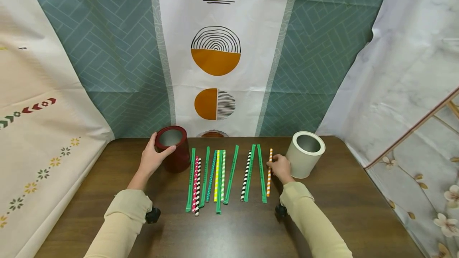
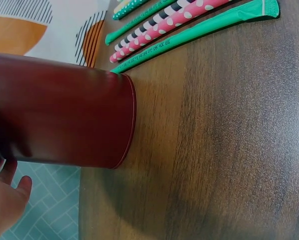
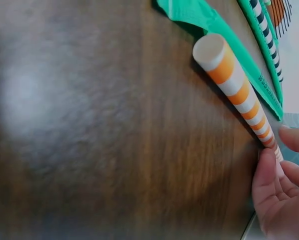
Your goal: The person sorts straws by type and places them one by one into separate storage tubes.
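My left hand [image 1: 152, 158] holds a dark red canister [image 1: 178, 156] near its rim, with thumb and fingers spread around it. In the left wrist view the canister [image 2: 64, 112] stands on the table, and part of the hand [image 2: 7, 200] shows at its top end. My right hand [image 1: 281, 167] pinches an orange-and-white striped paper straw [image 1: 269, 184] lying on the table. The right wrist view shows thumb and fingertips on the far part of this straw [image 3: 242, 95]. A cream canister [image 1: 305, 160] stands just right of that hand.
Several green-wrapped straws [image 1: 261, 174] lie in a row between the canisters. Among them are black-striped straws [image 1: 246, 174], a pink dotted straw [image 1: 195, 186], a yellow straw [image 1: 216, 174] and a teal dotted straw [image 1: 211, 176]. A patterned cloth [image 1: 216, 102] hangs behind the brown table [image 1: 222, 238].
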Available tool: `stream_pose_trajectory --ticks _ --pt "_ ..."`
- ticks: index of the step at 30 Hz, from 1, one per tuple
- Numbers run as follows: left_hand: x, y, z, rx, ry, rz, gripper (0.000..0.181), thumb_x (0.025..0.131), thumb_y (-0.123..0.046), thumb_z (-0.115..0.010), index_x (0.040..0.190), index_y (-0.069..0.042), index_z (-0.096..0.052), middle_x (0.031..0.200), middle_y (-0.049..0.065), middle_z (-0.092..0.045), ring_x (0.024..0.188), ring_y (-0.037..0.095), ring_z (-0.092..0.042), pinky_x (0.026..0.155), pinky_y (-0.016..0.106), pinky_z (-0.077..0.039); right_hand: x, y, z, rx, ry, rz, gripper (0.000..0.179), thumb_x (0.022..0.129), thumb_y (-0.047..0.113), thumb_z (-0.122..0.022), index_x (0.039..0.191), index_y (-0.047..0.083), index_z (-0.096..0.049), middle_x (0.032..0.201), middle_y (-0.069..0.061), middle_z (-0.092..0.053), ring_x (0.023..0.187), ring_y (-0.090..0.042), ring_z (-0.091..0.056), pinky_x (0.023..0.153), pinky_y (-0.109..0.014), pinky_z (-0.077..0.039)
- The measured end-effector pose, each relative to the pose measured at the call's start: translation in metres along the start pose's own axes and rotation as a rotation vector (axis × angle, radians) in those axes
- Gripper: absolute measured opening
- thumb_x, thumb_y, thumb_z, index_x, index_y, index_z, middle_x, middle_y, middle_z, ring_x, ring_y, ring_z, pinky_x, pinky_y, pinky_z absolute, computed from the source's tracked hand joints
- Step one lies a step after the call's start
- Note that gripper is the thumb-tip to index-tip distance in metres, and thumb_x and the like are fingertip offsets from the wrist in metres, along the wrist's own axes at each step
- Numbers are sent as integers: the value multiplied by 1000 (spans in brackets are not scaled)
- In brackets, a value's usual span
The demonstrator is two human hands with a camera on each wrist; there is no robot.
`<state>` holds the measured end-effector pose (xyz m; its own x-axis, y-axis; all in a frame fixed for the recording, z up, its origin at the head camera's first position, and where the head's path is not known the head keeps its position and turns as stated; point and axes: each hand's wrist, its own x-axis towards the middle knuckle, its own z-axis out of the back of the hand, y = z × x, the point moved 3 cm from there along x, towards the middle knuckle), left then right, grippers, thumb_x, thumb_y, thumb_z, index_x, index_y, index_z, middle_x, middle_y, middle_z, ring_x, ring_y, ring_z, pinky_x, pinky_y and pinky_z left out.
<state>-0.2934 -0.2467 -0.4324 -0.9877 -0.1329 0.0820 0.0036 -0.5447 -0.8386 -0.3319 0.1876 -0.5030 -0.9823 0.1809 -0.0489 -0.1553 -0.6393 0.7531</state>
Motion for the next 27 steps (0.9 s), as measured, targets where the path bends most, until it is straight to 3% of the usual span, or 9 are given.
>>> stream_pose_trajectory --ticks 7,17,27 --pt "-1 -1 0 -1 1 4 97 77 -48 -61 143 -12 -1 147 16 -14 131 38 -21 99 57 -28 3 1 -2 -53 1 -37 30 76 12 -66 101 -3 -58 61 -10 -62 41 -9 -49 42 -22 -44" --pt "0 -1 0 3 5 9 97 77 -48 -61 143 -11 -1 147 17 -14 131 38 -20 99 57 -27 2 1 -3 -127 19 -20 20 74 11 -61 90 -1 -59 54 -5 -58 42 -11 -51 46 -23 -42" --pt "0 0 0 1 7 9 97 77 -49 -61 143 -12 -1 147 17 -15 130 38 -22 98 57 -28 0 6 -2 -14 66 -18 19 76 12 -58 90 -1 -56 52 -3 -55 38 -10 -47 41 -23 -42"
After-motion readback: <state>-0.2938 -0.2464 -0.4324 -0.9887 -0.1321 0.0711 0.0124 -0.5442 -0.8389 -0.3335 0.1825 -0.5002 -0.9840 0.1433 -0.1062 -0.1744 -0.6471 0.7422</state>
